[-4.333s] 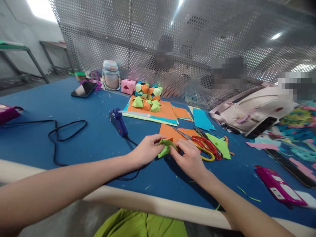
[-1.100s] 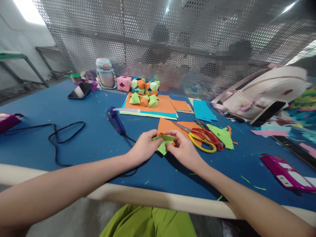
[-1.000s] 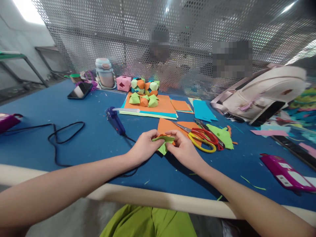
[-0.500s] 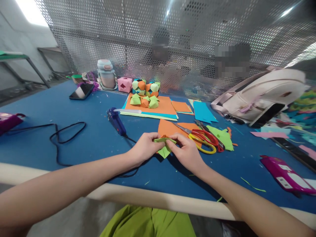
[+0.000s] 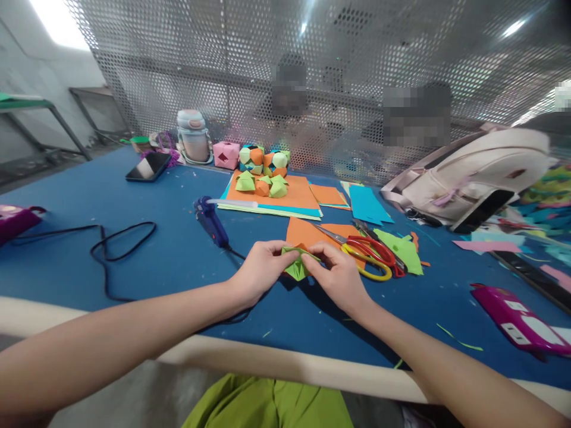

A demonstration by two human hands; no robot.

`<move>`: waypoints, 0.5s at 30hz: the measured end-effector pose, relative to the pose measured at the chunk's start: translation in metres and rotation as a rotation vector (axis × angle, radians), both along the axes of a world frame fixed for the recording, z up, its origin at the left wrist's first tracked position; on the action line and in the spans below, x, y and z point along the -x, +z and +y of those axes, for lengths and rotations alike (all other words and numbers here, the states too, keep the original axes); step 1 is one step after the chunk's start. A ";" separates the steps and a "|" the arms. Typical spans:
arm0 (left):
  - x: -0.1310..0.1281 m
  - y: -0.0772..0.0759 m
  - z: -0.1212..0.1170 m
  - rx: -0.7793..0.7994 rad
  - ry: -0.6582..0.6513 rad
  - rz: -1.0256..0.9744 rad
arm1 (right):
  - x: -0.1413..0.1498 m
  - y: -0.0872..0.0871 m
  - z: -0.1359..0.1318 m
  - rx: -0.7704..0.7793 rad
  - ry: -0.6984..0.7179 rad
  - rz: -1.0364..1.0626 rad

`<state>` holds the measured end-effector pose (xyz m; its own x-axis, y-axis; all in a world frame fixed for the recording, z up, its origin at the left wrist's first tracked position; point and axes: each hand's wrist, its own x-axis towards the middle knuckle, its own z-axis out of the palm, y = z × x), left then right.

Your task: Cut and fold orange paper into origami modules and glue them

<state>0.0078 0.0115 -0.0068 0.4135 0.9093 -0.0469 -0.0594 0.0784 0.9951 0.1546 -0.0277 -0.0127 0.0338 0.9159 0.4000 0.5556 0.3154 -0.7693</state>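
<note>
Between my hands is a small piece of folded green paper (image 5: 296,270), with a bit of orange showing behind its upper edge. My left hand (image 5: 262,268) pinches its left side and my right hand (image 5: 335,274) its right side, the thumbs almost meeting on the front. Just behind lies a sheet of orange paper (image 5: 297,227). Red-handled scissors (image 5: 377,249) and yellow-handled scissors (image 5: 377,272) rest partly on that sheet, close to my right hand. A blue glue gun (image 5: 212,223) with a clear glue stick lies beyond my left hand.
Folded green and orange pieces (image 5: 262,185) sit on stacked coloured sheets (image 5: 294,199). Behind stand paper balls (image 5: 252,159), a pink paper cube (image 5: 226,154) and a bottle (image 5: 194,137). A backpack (image 5: 482,160) and purple power strip (image 5: 520,318) are right; a phone (image 5: 148,166) lies left.
The green paper's lower point has tilted up and looks shorter, with creases now in its middle. Both hands keep their pinch in nearly the same place.
</note>
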 end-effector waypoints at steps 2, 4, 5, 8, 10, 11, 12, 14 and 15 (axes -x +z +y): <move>0.000 -0.001 0.001 -0.014 -0.016 0.010 | 0.000 0.001 0.000 -0.006 -0.013 0.005; 0.001 -0.001 0.001 -0.024 -0.039 0.016 | 0.000 0.001 0.000 -0.018 -0.028 -0.006; 0.001 -0.002 0.001 -0.031 -0.056 0.027 | 0.000 0.002 -0.001 -0.027 -0.037 -0.016; 0.001 -0.001 0.000 -0.057 -0.084 0.087 | -0.001 0.001 -0.001 -0.049 -0.048 -0.036; 0.002 0.000 -0.001 -0.080 -0.074 0.128 | -0.002 0.001 -0.001 -0.036 -0.046 -0.020; 0.002 0.001 -0.002 -0.091 -0.073 0.143 | -0.002 0.001 -0.001 -0.022 -0.045 -0.002; 0.002 0.002 -0.003 -0.102 -0.078 0.158 | -0.003 0.001 -0.001 -0.004 -0.044 0.020; 0.002 0.004 -0.005 -0.134 -0.089 0.184 | -0.003 0.002 -0.001 0.024 -0.040 0.058; 0.002 0.005 -0.006 -0.149 -0.084 0.192 | -0.002 0.002 -0.002 0.032 -0.034 0.068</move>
<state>0.0061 0.0053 -0.0019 0.4846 0.8748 -0.0003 0.1325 -0.0731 0.9885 0.1569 -0.0295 -0.0103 0.0917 0.9259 0.3665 0.5116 0.2719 -0.8151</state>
